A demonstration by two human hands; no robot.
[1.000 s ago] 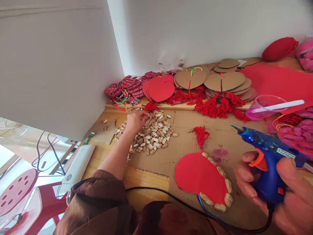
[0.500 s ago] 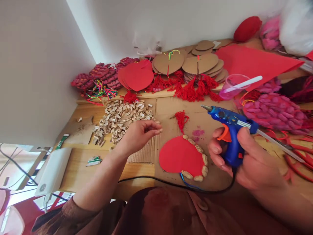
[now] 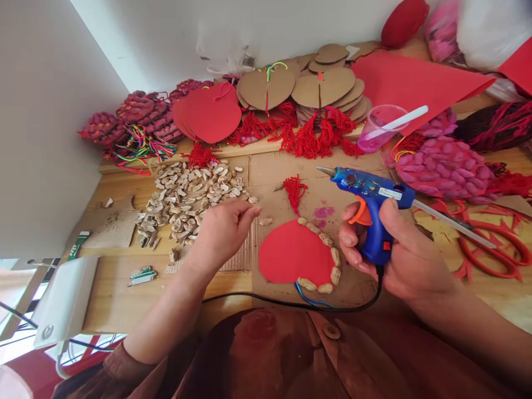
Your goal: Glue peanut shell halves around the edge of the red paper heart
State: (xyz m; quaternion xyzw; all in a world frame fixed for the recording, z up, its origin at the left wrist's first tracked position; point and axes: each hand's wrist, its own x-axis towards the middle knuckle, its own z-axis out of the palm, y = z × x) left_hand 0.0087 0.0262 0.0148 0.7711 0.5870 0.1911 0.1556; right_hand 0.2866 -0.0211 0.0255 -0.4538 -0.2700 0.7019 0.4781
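Observation:
My right hand [image 3: 394, 249] grips a blue glue gun [image 3: 369, 205] with an orange trigger, its metal nozzle pointing left above the cardboard. A clear glue stick [image 3: 453, 221] sticks out of its back. My left hand [image 3: 226, 233] is closed in a pinch beside a heap of peanut shells [image 3: 195, 194]; what its fingertips hold, if anything, is hidden. One peanut shell [image 3: 265, 221] lies just right of those fingers. Between both hands rests a red heart [image 3: 291, 255], with peanut shells glued along its right edge and a red tassel [image 3: 295, 191] at its far tip.
Behind stand stacked cardboard hearts [image 3: 324, 88], red hearts [image 3: 211, 113] and a pink plastic cup [image 3: 380, 130]. Pink shell-covered pieces [image 3: 444, 169] and red-handled scissors [image 3: 494, 255] lie at right. A black cord [image 3: 266, 301] crosses the front. A green-and-white packet [image 3: 142, 276] lies at left.
The whole view has shifted, so things sit farther left and higher. My left hand stays pinched near the shells, and a single shell now shows beside its fingertips. The glue gun remains in my right hand.

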